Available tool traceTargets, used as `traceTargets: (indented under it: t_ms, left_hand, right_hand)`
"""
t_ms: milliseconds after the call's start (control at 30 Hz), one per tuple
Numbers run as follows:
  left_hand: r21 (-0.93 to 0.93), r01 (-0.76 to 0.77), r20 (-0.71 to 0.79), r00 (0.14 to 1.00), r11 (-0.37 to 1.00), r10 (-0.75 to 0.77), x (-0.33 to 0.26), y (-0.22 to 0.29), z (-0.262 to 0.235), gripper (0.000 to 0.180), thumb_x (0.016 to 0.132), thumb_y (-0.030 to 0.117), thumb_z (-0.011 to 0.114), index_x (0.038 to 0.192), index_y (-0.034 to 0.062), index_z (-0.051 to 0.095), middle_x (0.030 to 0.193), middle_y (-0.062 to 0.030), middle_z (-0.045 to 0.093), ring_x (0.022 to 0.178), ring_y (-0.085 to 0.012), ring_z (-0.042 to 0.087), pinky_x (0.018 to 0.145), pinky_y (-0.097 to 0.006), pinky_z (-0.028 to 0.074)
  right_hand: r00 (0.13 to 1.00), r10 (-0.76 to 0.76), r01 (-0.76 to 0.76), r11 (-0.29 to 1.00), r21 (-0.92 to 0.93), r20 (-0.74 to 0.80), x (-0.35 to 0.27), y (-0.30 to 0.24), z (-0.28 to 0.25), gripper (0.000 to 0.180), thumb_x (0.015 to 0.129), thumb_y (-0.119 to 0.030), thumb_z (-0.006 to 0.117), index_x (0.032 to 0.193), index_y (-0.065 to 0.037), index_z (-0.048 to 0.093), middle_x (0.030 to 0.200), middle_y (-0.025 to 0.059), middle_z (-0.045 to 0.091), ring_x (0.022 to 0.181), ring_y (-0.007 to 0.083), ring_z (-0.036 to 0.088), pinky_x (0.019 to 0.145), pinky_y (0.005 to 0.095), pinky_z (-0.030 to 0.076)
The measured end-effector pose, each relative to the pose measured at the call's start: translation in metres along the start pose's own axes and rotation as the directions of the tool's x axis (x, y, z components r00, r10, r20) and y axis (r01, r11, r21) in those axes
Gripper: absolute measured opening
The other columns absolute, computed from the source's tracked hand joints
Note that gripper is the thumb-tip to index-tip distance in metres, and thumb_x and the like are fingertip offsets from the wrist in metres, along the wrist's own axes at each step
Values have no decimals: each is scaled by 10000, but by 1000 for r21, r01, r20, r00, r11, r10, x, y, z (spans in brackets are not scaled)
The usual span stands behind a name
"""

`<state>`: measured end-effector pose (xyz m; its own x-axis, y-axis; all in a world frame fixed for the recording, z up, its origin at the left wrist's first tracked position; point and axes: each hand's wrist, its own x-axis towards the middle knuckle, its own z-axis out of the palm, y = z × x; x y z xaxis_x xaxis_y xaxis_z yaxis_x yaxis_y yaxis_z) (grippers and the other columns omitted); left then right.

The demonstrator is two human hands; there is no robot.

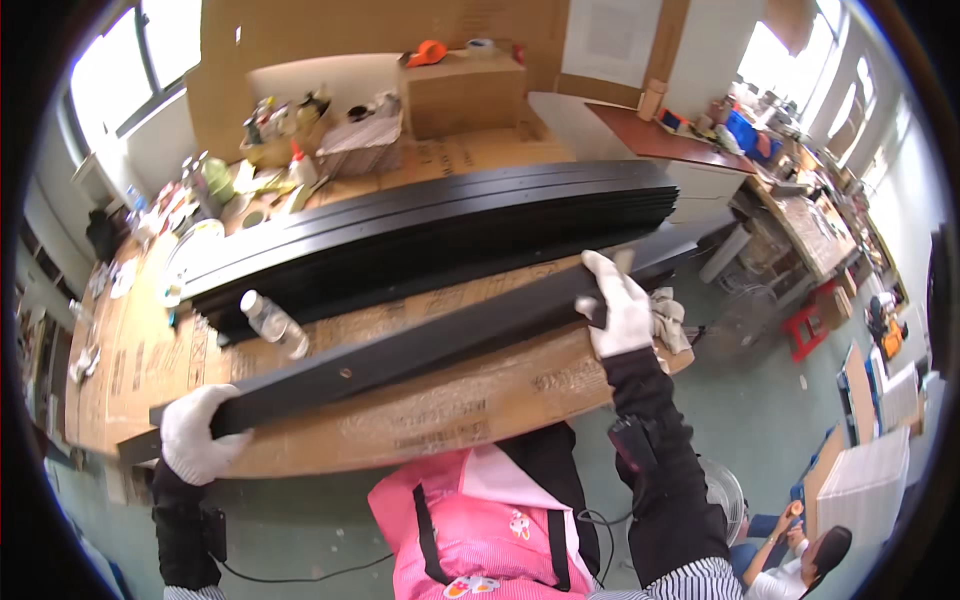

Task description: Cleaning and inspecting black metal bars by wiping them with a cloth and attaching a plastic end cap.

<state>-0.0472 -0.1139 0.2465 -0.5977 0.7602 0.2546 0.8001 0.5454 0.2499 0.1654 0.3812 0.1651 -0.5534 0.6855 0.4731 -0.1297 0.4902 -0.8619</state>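
A long black board (410, 352) lies slantwise along the near side of the cardboard-covered table, its far right part reaching past the table. My left hand (200, 435), in a white glove, is closed round its left end. Farther along, my right hand (622, 310), gloved too, grips the board with fingers over its upper edge. Part of the thumb and fingers is hidden at each hold. Behind the board rests a stack of similar black boards (430, 225). A clear bottle with a white cap (274, 324) is between the stack and the board, tilted in the picture.
Bottles and small tools crowd the table's far left, near a glue bottle (300, 165). A cardboard box (465, 98) carries an orange tape dispenser (428, 53). White cloth (668, 318) lies by the table's right corner. A red stool (808, 325) and a seated person (800, 560) are at right.
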Motion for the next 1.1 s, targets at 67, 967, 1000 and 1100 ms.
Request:
traceTargets:
  t_ms: [67, 967, 1000, 1100]
  left_hand:
    - [73, -60, -53, 997, 996, 63, 29, -3, -13, 560, 638, 121, 836, 1175, 65, 688, 972, -161, 698, 910, -387, 700, 823, -431, 565]
    - [110, 165, -3, 986, 980, -165, 165, -188, -35, 563, 696, 165, 863, 1237, 105, 718, 1134, -143, 728, 1090, -316, 687, 991, -405, 535]
    - [119, 224, 26, 973, 967, -229, 167, -194, -23, 571, 701, 188, 867, 1248, 114, 721, 1144, -140, 728, 1104, -305, 684, 1003, -399, 531]
    - [157, 268, 43, 960, 950, -278, 141, -229, 17, 601, 720, 251, 871, 1291, 138, 720, 1160, -124, 731, 1114, -283, 683, 1011, -389, 528]
  right_hand:
    - [967, 255, -229, 844, 485, 12, 41, 23, 24, 297, 1050, -230, 664, 1244, -21, 747, 1216, 54, 749, 950, 116, 702, 652, 258, 584]
    - [491, 847, -648, 198, 735, 205, 159, 177, 57, 125, 968, -119, 766, 1022, -53, 674, 985, 101, 664, 732, 252, 654, 598, 291, 634]
    - [495, 844, -649, 199, 734, 208, 161, 173, 61, 125, 968, -119, 766, 1022, -53, 674, 985, 101, 664, 732, 252, 654, 598, 291, 634]
    - [448, 879, -635, 184, 751, 164, 156, 158, 80, 103, 964, -82, 758, 901, -61, 680, 879, 81, 702, 690, 238, 675, 616, 314, 657]
